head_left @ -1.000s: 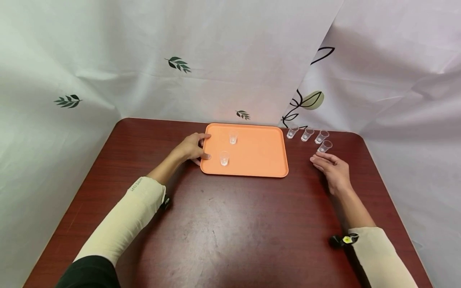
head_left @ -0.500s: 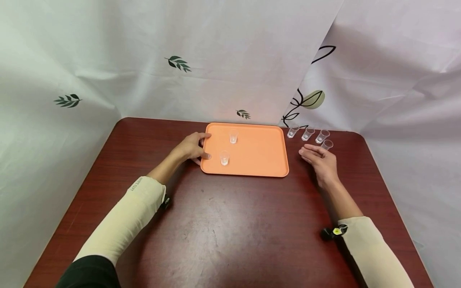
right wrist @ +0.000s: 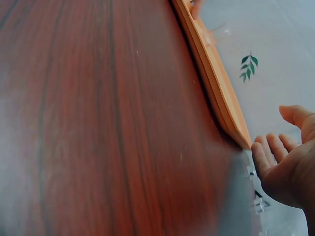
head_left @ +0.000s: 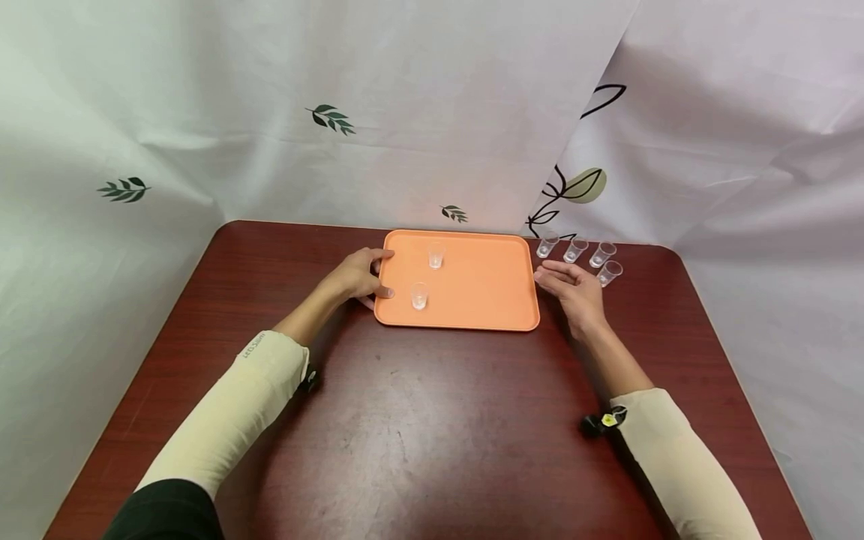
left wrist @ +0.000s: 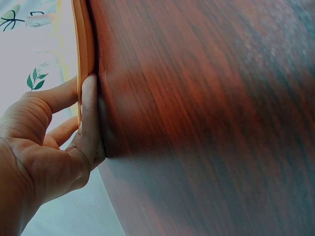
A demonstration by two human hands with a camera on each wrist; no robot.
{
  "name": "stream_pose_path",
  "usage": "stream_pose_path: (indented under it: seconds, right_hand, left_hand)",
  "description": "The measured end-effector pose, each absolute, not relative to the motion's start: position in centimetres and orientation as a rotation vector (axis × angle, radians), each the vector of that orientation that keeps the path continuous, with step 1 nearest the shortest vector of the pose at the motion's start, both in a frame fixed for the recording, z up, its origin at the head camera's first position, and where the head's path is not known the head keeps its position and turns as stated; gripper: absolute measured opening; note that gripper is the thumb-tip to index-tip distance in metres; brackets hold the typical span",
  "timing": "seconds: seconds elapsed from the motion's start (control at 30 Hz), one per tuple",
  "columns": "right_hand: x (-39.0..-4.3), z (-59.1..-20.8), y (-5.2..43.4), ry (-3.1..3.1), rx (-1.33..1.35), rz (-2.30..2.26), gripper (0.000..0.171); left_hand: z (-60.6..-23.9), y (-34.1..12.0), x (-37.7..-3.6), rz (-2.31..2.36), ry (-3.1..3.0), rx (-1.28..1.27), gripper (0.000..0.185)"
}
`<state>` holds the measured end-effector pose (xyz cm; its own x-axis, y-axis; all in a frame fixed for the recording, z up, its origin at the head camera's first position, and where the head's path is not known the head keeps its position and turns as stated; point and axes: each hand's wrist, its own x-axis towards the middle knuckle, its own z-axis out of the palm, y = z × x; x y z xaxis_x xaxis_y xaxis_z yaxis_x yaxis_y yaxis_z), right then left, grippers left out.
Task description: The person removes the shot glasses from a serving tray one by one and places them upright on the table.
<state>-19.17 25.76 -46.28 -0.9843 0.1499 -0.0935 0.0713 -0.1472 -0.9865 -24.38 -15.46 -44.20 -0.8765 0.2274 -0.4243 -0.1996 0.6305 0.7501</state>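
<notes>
Tray: head view, orange, far middle of the wooden table; two clear plastic cups stand on it near its left side.
Left hand: head view, your fingers curl over the tray's left rim and grip it.
Right hand: head view, loose and flat, holding nothing, just beside the tray's right edge.
Risk: a jolt or tilt from your one-sided grip could tip the light cups on the tray.
Obstacles: four more cups stand right behind your right hand; a careless sweep would likely knock them over.
Left wrist view: thumb pressed along the tray's edge, fingers wrapped beneath.
Right wrist view: hand relaxed, fingers straight, apart from the tray's corner; cups below it blurred.
Backdrop: leaf-print cloth hangs behind.
</notes>
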Motion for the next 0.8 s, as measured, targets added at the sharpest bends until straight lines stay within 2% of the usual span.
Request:
stream_pose_path:
  seconds: [0.3,0.8]
  right_hand:
    - [-19.7,-46.4,24.1,-2.106,-0.241,2.258,0.054]
    - [-20.7,-46.6,21.2,-2.134,-0.232,2.303,0.051]
  left_hand:
    - [-44.0,-15.4,-24.1,1.165,2.379,0.024,0.095]
    - [-44.1,-15.4,-24.2,1.156,2.382,0.018,0.096]
